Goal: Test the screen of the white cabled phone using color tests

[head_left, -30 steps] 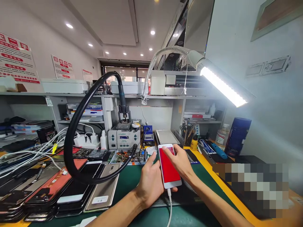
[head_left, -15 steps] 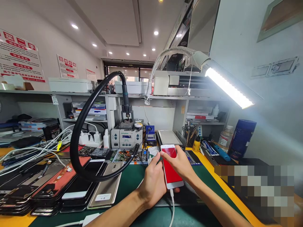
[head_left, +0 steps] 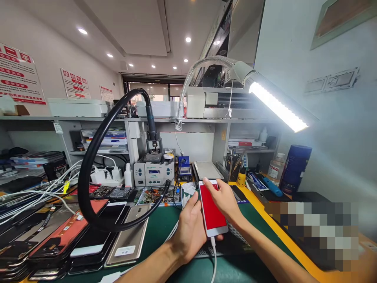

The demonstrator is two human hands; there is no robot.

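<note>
Running down from the lower edge of the white phone (head_left: 214,216), a white cable (head_left: 214,257) is curving toward the bottom of the view. Close beyond the plug, the left hand (head_left: 188,232) is clamping on the phone: its palm is backing the left side, its thumb is pointing up just beside the edge, and fingertips are showing past the lower right corner. The right hand (head_left: 226,200) is bending over the upper right part, its thumb lying over the top of the red screen. Whether that thumb is pressing or only hovering, I cannot tell, nor whether the fingers behind are gripping.

For good screen work, the left palm should be bearing the weight, leaving the right thumb free for light, single touches. The cable should be hanging slack, since a sideways pull could be straining the plug. The screen should be facing up squarely, clear of glare.

The phone is sitting above the green mat (head_left: 232,269). To the left, a gold phone (head_left: 120,239) is lying face down. Farther back, a parts tray (head_left: 171,203) is resting before the soldering station (head_left: 154,177), and a lamp (head_left: 275,104) is shining overhead.
</note>
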